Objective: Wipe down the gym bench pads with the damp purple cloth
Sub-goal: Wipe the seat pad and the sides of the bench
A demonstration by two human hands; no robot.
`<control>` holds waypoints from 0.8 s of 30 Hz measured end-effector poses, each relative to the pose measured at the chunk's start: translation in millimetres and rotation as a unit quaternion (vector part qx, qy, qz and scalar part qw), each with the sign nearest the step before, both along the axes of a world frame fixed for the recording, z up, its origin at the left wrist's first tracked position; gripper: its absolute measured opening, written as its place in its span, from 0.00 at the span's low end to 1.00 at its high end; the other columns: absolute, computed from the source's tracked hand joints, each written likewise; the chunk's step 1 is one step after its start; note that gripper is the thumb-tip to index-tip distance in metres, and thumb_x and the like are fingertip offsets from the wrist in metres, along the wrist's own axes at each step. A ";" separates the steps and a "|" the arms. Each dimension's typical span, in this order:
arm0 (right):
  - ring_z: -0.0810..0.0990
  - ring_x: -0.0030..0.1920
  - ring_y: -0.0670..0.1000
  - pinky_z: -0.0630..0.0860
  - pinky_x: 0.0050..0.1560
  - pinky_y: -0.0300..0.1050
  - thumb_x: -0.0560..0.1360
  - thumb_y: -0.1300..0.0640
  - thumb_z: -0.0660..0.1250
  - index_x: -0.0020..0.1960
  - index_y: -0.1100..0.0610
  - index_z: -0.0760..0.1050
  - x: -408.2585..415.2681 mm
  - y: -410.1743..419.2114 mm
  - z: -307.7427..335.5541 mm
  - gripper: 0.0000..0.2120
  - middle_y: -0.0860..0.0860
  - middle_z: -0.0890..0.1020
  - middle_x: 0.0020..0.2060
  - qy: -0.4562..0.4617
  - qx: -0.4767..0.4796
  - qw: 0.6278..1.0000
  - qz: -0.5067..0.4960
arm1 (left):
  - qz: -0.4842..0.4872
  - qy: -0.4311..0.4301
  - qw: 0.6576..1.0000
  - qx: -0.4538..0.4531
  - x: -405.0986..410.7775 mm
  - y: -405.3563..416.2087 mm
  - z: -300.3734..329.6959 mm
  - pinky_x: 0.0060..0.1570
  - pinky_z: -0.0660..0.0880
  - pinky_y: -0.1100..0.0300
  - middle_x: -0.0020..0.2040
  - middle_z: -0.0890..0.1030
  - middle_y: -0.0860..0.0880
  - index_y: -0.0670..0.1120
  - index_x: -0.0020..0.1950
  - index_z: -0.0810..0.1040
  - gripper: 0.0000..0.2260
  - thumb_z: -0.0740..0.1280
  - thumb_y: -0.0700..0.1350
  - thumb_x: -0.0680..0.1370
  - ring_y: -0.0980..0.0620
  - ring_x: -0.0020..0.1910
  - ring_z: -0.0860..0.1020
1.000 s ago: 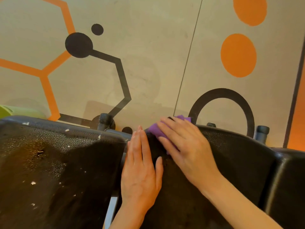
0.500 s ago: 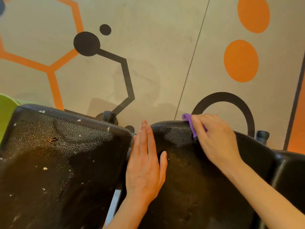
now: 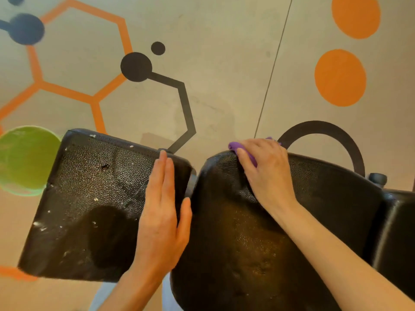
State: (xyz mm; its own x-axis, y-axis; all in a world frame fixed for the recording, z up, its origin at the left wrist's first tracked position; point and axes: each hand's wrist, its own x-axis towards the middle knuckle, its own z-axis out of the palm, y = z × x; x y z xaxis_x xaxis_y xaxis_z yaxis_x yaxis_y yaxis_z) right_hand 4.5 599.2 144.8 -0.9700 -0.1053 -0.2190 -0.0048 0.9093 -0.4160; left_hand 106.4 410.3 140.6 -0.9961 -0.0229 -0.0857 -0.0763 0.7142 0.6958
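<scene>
Pressing the purple cloth (image 3: 243,151) against the far rim of the right pad (image 3: 247,232), the right hand (image 3: 267,173) curls its fingers over it, while the left hand (image 3: 162,212) lies flat and open across the gap, fingers on the speckled left pad (image 3: 89,198).

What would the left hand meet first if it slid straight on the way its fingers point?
The left hand lies flat on the left bench pad, fingertips almost at its far edge. Straight on, it would run off that edge, probably over the dark post cap just behind; depth there is unclear.
</scene>
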 end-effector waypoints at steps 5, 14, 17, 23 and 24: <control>0.73 0.61 0.51 0.61 0.69 0.47 0.78 0.52 0.61 0.55 0.55 0.79 17.3 -36.7 -16.1 0.12 0.50 0.80 0.55 0.067 -0.003 0.987 0.146 | -0.012 -0.004 0.998 -0.067 3.2 -33.2 4.5 0.79 0.48 0.55 0.81 0.51 0.46 0.42 0.80 0.51 0.31 0.59 0.43 0.79 0.49 0.81 0.50; 0.68 0.71 0.54 0.60 0.73 0.56 0.79 0.56 0.60 0.52 0.56 0.80 119.8 -61.4 -30.1 0.11 0.53 0.79 0.61 0.095 0.047 0.961 0.256 | -0.118 -0.015 0.980 -0.158 -0.5 -91.8 -4.6 0.79 0.43 0.53 0.80 0.54 0.43 0.38 0.79 0.57 0.30 0.59 0.46 0.79 0.46 0.81 0.49; 0.70 0.70 0.53 0.61 0.74 0.54 0.77 0.55 0.61 0.50 0.54 0.80 164.0 -72.4 -25.4 0.09 0.51 0.80 0.59 0.053 0.049 0.954 0.289 | -0.152 -0.017 0.973 -0.173 -3.6 -109.9 -4.0 0.79 0.41 0.55 0.80 0.54 0.43 0.39 0.79 0.56 0.30 0.58 0.48 0.79 0.46 0.81 0.48; 0.66 0.71 0.56 0.55 0.73 0.61 0.78 0.52 0.58 0.53 0.55 0.79 76.0 -65.9 -25.3 0.13 0.53 0.78 0.62 0.077 0.171 0.961 0.205 | -0.217 0.008 0.954 -0.208 -4.1 -125.1 -5.4 0.79 0.45 0.51 0.80 0.55 0.41 0.37 0.78 0.57 0.29 0.58 0.48 0.80 0.43 0.80 0.51; 0.64 0.73 0.57 0.52 0.74 0.62 0.78 0.51 0.57 0.54 0.55 0.79 59.9 -67.6 -23.7 0.14 0.54 0.76 0.63 0.062 0.174 0.969 0.166 | -0.216 0.010 0.953 -0.214 -3.9 -124.8 -6.1 0.79 0.46 0.50 0.80 0.54 0.41 0.37 0.79 0.56 0.29 0.57 0.48 0.80 0.43 0.80 0.51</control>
